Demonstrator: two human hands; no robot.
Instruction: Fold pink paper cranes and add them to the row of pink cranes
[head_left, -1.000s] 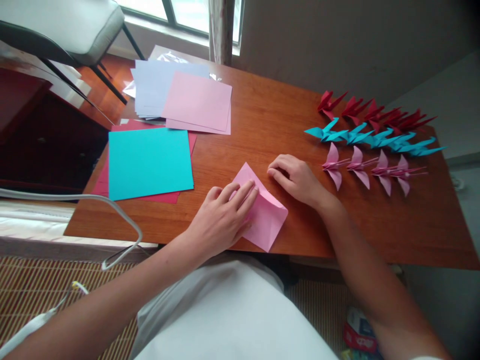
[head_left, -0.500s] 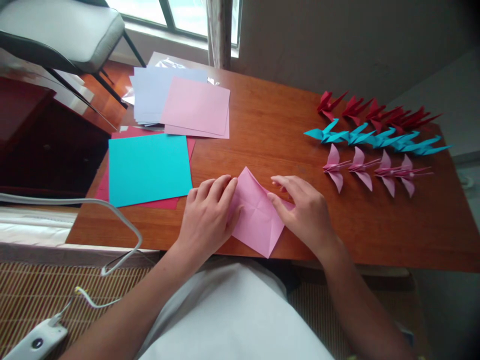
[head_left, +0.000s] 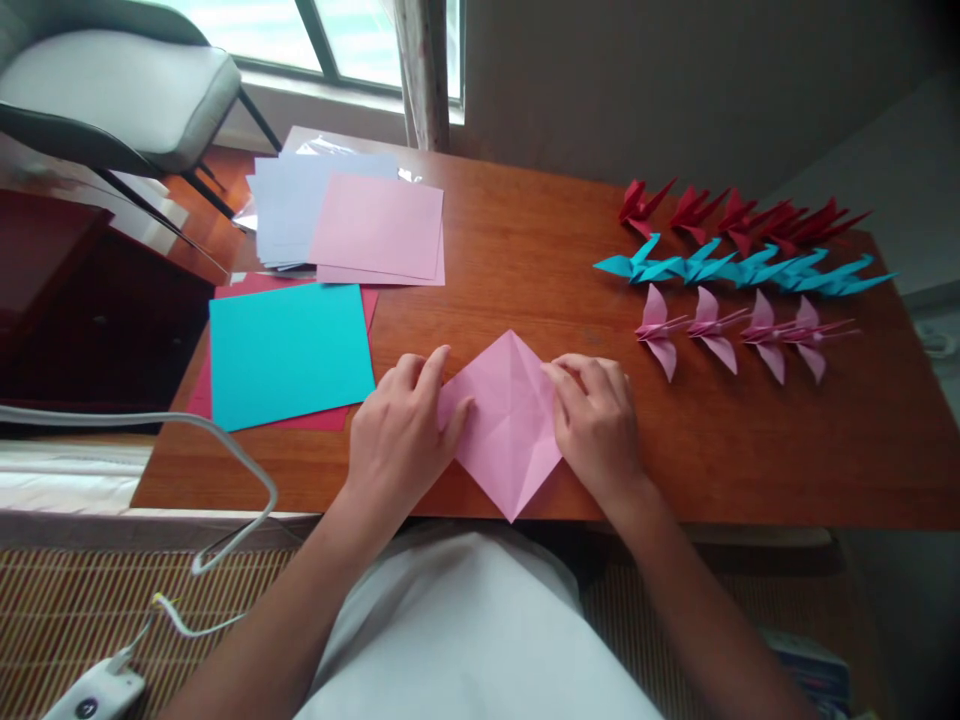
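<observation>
A pink sheet of origami paper [head_left: 510,425] lies on the table in front of me, turned like a diamond and marked with crease lines. My left hand [head_left: 409,420] covers its left corner, with the thumb on top of the paper and the fingers along the outer edge. At the right side, my right hand [head_left: 596,420] has its thumb and forefinger closed on the paper's edge; the right corner is hidden under that hand.
Rows of folded red cranes [head_left: 739,218], blue cranes [head_left: 697,265] and pink cranes [head_left: 705,325] stand at the right on the wooden table [head_left: 510,240]. Left are turquoise paper [head_left: 289,355], pink sheets [head_left: 379,225] and pale blue sheets [head_left: 281,210]. A white cable [head_left: 240,450] loops past the table's left corner.
The pink paper has turned into an upright diamond and its raised upper right edge now lies flatter. My right hand has closed on the right edge. The view has shifted slightly.
</observation>
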